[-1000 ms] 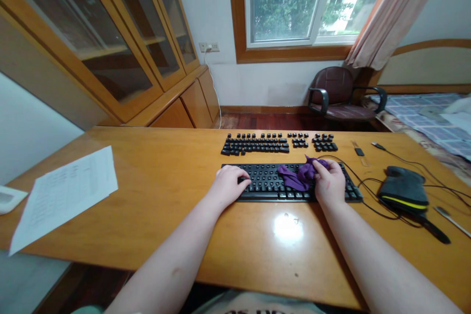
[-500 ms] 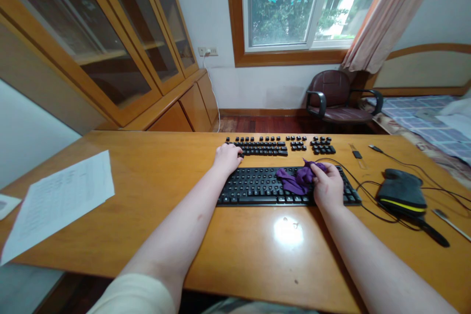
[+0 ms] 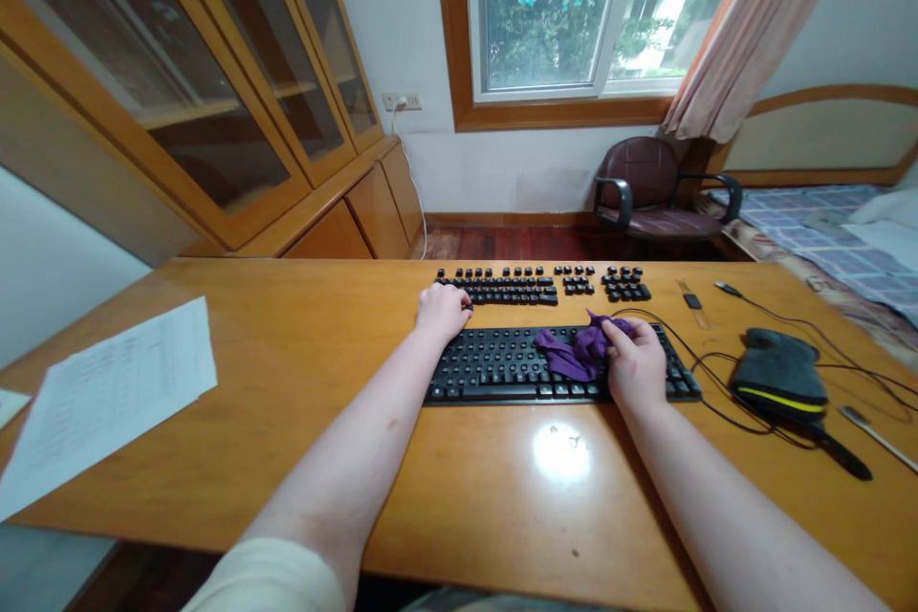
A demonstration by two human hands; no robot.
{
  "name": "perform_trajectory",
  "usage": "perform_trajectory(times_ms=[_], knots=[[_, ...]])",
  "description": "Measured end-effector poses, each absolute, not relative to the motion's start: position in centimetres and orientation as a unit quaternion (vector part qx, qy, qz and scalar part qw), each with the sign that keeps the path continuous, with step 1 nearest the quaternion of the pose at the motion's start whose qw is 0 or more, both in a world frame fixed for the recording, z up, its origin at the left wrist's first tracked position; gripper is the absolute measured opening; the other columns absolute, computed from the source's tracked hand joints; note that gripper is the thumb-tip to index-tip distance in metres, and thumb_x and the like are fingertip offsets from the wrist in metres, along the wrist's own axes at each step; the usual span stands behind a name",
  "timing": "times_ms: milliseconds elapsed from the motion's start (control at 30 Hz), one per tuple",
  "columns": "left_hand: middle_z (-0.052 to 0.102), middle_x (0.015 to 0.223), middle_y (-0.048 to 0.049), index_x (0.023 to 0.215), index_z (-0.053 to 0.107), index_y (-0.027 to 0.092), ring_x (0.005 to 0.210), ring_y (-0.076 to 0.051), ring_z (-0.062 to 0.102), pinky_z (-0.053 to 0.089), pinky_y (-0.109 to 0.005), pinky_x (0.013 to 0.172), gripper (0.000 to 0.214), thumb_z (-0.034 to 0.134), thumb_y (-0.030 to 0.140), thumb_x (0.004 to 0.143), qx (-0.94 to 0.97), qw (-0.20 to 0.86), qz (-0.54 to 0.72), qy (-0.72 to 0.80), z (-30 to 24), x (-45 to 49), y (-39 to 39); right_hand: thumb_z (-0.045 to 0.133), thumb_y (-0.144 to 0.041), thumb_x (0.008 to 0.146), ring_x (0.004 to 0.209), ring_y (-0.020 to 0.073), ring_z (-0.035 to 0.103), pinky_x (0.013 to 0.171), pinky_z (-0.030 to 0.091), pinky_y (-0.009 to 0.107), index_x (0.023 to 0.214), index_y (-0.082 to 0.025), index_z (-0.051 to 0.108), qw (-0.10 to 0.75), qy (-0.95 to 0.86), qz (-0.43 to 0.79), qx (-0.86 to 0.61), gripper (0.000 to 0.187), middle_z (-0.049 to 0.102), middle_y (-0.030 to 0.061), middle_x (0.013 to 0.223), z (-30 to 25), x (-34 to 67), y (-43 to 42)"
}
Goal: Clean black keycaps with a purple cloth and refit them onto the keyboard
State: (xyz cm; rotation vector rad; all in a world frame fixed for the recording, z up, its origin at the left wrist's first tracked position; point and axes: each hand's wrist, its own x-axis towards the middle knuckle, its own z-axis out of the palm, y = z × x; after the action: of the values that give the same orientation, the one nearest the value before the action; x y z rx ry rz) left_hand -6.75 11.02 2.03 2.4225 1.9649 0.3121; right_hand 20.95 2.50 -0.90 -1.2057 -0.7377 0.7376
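My right hand point(image 3: 637, 365) pinches a crumpled purple cloth point(image 3: 574, 356), which lies over the right-middle part of a black keyboard point(image 3: 494, 368). Most keys are off this keyboard, leaving bare switches; the space bar and some bottom-row keys are still on. Beyond the keyboard's upper left corner is my left hand point(image 3: 441, 311), its fingers curled down on a black keycap point(image 3: 469, 307) at the left end of the loose keycaps point(image 3: 513, 292). These stand in rows on the desk, laid out like a keyboard. My left fingertips are partly hidden.
On the desk point(image 3: 308, 354), paper sheets point(image 3: 121, 378) lie at left. To the right are a dark grey cloth pouch point(image 3: 778, 373) with a yellow stripe, a black cable point(image 3: 717, 392), a brush point(image 3: 879, 435) and a keycap puller point(image 3: 692, 302). A chair point(image 3: 645, 182) stands beyond.
Both hands stay almost in place, with the cloth still in the right one. The whole view has shifted very slightly.
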Motion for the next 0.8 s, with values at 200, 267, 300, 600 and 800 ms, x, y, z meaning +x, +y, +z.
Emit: perform_trajectory(times_ms=[200, 267, 300, 600, 800], knots=[[0.069, 0.087, -0.0042, 0.08, 0.071, 0.026, 0.095, -0.026, 0.052, 0.037, -0.04, 0.088, 0.015, 0.061, 0.031, 0.071, 0.796, 0.038, 0.097, 0.596, 2.3, -6.5, 10.7, 0.072, -0.034, 0.064, 0.05, 0.008, 0.049, 0.045, 0.037, 0.019, 0.078, -0.017, 0.056, 0.695, -0.333, 0.332, -0.544, 0.027, 0.055, -0.0037, 0.065, -1.0, 20.9, 2.5], [0.069, 0.085, -0.0038, 0.082, 0.071, 0.026, 0.094, -0.025, 0.053, 0.036, -0.039, 0.089, 0.015, 0.058, 0.03, 0.073, 0.803, 0.053, 0.096, 0.586, 2.5, -6.3, 10.5, 0.072, -0.034, 0.063, 0.05, 0.0085, 0.05, 0.045, 0.038, 0.019, 0.078, -0.017, 0.055, 0.697, -0.332, 0.334, -0.541, 0.028, 0.055, -0.0035, 0.065, -1.0, 20.9, 2.6], [0.069, 0.086, -0.0039, 0.086, 0.07, 0.026, 0.095, -0.024, 0.053, 0.036, -0.039, 0.09, 0.018, 0.057, 0.029, 0.074, 0.803, 0.056, 0.097, 0.585, 2.5, -6.1, 10.4, 0.072, -0.034, 0.063, 0.051, 0.0087, 0.05, 0.045, 0.038, 0.019, 0.078, -0.017, 0.055, 0.698, -0.332, 0.335, -0.538, 0.028, 0.056, -0.0033, 0.065, -1.0, 20.9, 2.6], [0.066, 0.101, -0.0093, 0.104, 0.066, 0.026, 0.102, -0.03, 0.05, 0.035, -0.043, 0.089, 0.033, 0.061, 0.027, 0.071, 0.793, 0.032, 0.082, 0.603, 2.0, -5.3, 10.0, 0.072, -0.031, 0.065, 0.049, 0.0068, 0.047, 0.044, 0.036, 0.019, 0.077, -0.017, 0.055, 0.692, -0.338, 0.337, -0.542, 0.025, 0.055, -0.0039, 0.064, -0.2, 20.6, 2.3], [0.068, 0.096, -0.0059, 0.085, 0.07, 0.026, 0.1, -0.027, 0.053, 0.039, -0.039, 0.087, 0.016, 0.062, 0.027, 0.071, 0.785, 0.039, 0.071, 0.614, 2.5, -5.2, 10.3, 0.072, -0.034, 0.062, 0.047, 0.0077, 0.047, 0.043, 0.036, 0.02, 0.076, -0.018, 0.054, 0.694, -0.333, 0.34, -0.54, 0.028, 0.054, -0.0038, 0.063, 0.1, 20.4, 2.3]])
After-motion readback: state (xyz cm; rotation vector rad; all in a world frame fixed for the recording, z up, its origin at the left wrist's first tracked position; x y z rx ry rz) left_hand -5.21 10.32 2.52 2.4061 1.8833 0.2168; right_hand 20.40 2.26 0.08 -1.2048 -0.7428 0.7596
